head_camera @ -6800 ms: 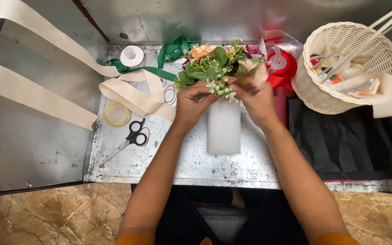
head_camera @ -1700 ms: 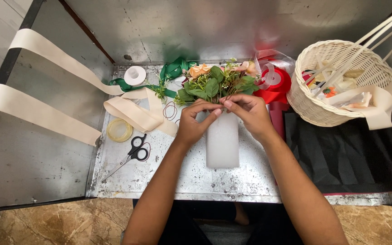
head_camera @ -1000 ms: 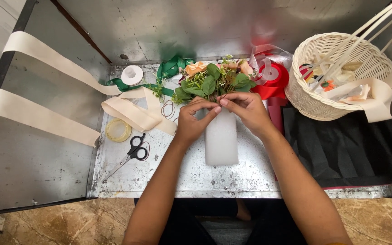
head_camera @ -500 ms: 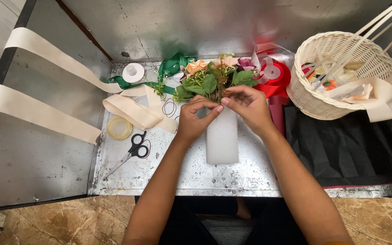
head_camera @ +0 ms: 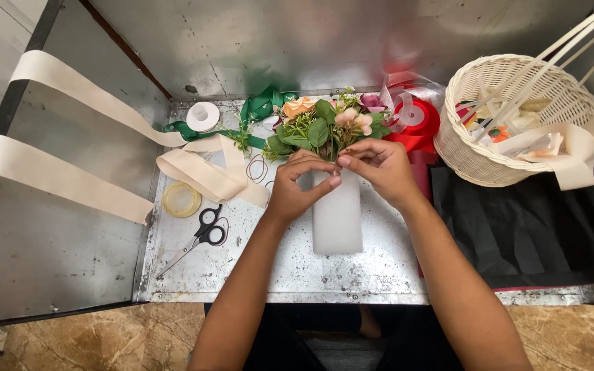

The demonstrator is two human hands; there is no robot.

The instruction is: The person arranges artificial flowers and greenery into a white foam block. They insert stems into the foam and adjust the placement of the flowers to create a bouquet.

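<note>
A white foam block (head_camera: 337, 218) lies lengthwise on the metal tabletop (head_camera: 262, 264). At its far end sits a bunch of artificial flowers and green leaves (head_camera: 324, 126), peach, pink and purple. My left hand (head_camera: 300, 181) and my right hand (head_camera: 378, 167) meet at that far end, fingertips pinched together where the stems enter the block. What the fingertips pinch is hidden by the fingers.
Black-handled scissors (head_camera: 199, 235) and a clear tape roll (head_camera: 181, 199) lie left of the block. Wide cream ribbon (head_camera: 194, 168) trails off to the left. A white tape roll (head_camera: 203, 116), green ribbon (head_camera: 259, 106), red ribbon spool (head_camera: 417, 119), white wicker basket (head_camera: 479, 148) and black cloth (head_camera: 517, 230) surround the work.
Both hands have stayed at the block's far end, their fingers closing slightly at the stems. The view has shifted a little; the bunch of flowers looks much the same.
</note>
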